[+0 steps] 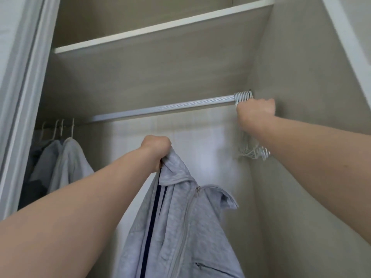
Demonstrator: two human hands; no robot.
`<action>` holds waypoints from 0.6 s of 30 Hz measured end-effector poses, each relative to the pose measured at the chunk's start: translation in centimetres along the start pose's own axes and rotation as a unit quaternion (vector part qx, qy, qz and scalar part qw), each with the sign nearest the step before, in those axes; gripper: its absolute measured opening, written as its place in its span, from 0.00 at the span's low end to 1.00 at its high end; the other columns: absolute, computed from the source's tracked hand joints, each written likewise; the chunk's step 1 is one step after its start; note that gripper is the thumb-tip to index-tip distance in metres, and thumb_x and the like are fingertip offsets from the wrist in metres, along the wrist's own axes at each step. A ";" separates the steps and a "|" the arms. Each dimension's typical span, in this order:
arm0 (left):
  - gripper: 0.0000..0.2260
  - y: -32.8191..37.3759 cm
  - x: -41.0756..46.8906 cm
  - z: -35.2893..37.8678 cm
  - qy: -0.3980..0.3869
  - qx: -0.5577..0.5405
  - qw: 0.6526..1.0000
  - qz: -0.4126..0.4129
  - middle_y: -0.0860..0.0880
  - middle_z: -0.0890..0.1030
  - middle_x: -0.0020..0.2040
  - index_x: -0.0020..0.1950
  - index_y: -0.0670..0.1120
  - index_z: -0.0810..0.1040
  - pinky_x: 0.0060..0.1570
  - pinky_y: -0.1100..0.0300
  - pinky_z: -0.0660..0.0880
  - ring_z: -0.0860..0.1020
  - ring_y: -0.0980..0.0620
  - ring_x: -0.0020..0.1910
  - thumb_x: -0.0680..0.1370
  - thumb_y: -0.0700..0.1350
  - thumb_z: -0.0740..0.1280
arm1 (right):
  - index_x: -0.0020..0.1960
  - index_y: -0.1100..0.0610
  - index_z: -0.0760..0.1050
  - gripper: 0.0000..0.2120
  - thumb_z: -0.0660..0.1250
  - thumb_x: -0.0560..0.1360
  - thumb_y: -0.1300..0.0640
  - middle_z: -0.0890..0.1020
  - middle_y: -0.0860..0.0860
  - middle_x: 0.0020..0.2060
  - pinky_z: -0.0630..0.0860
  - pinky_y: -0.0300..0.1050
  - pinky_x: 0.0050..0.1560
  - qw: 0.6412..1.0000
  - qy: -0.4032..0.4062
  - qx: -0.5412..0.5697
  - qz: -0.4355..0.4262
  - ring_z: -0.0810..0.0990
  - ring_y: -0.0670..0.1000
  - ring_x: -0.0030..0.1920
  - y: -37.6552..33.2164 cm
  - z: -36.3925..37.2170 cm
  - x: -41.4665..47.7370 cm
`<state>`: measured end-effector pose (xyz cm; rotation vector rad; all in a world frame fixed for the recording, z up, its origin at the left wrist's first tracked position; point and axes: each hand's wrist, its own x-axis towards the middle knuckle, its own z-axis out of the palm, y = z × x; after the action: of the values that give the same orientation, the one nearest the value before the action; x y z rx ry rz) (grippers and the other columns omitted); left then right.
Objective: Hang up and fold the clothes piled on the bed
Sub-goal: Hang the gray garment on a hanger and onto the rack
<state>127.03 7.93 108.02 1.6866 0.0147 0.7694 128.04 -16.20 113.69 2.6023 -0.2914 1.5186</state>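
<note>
Beige wardrobe interior point(301, 77), white shelf point(160, 27) above ribbed hanging rail point(160, 109)

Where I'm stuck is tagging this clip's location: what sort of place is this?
Probably a wardrobe interior: a hanging rail under a shelf, white hangers bunched at its right end, grey tops hung at the left.

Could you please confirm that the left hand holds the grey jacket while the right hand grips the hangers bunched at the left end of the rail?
Not quite: the head view shows the hangers bunched at the right end of the rail, not the left. The rest stands: the left hand holds the grey jacket and the right hand grips those hangers.
</note>
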 end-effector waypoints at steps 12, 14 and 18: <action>0.02 0.4 0.3 -2.9 0.056 0.025 0.998 0.029 0.42 0.73 0.44 0.50 0.41 0.74 0.43 0.52 0.71 0.72 0.44 0.43 0.78 0.37 0.64 | 0.65 0.58 0.75 0.17 0.61 0.78 0.63 0.77 0.59 0.62 0.73 0.53 0.60 0.994 0.035 0.099 0.014 0.77 0.63 0.63 0.1 0.0 2.4; 0.03 0.5 0.0 -3.3 0.077 0.017 0.996 0.036 0.42 0.75 0.43 0.51 0.41 0.76 0.43 0.53 0.73 0.74 0.43 0.42 0.78 0.37 0.66 | 0.67 0.59 0.74 0.17 0.61 0.79 0.62 0.76 0.61 0.62 0.72 0.54 0.61 0.993 0.048 0.106 0.012 0.75 0.64 0.64 -0.1 -0.3 2.2; 0.04 1.0 -0.1 -4.4 0.123 -0.006 0.992 0.038 0.43 0.74 0.41 0.52 0.40 0.75 0.41 0.55 0.72 0.72 0.43 0.41 0.78 0.39 0.65 | 0.64 0.63 0.75 0.16 0.63 0.77 0.64 0.77 0.64 0.60 0.74 0.54 0.58 0.981 0.067 0.183 -0.010 0.77 0.66 0.62 -1.1 -1.6 1.4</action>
<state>124.41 11.48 109.14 1.5790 0.1172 1.0305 127.62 -15.01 115.67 2.7338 0.0328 1.8853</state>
